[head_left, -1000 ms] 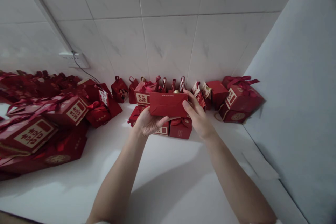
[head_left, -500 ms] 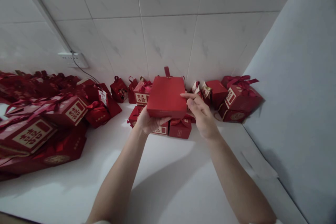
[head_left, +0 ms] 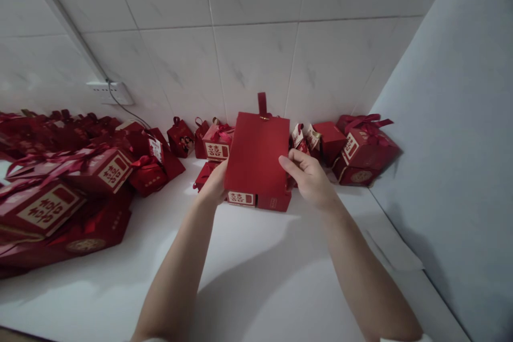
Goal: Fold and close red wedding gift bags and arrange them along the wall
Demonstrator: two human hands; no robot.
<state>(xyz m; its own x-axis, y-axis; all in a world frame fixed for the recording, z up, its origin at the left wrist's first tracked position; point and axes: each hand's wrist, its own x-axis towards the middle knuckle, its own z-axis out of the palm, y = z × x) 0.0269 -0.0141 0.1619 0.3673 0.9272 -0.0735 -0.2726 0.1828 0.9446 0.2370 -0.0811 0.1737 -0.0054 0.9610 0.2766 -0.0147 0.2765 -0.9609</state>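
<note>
A plain red gift box (head_left: 258, 152) with a ribbon loop at its far edge is held up in front of me, its broad face tilted toward me. My left hand (head_left: 216, 181) grips its left side, with the fingers hidden behind the box. At the right edge, my right hand (head_left: 308, 175) pinches the box between thumb and bent fingers. Just behind and below it, a red box with a cream double-happiness label (head_left: 241, 198) and a plain red box (head_left: 274, 202) rest on the white table (head_left: 240, 256).
Many red boxes with ribbons (head_left: 48, 208) are piled on the left. Two stacked red boxes (head_left: 363, 152) stand at the right, by a pale side panel (head_left: 449, 144). Small red bags (head_left: 180, 138) line the tiled wall. A power strip (head_left: 110, 93) with a cable is mounted there.
The held box has tipped so that its broad face turns more toward me and its ribbon loop rises higher. My right hand's fingers have closed on its right edge.
</note>
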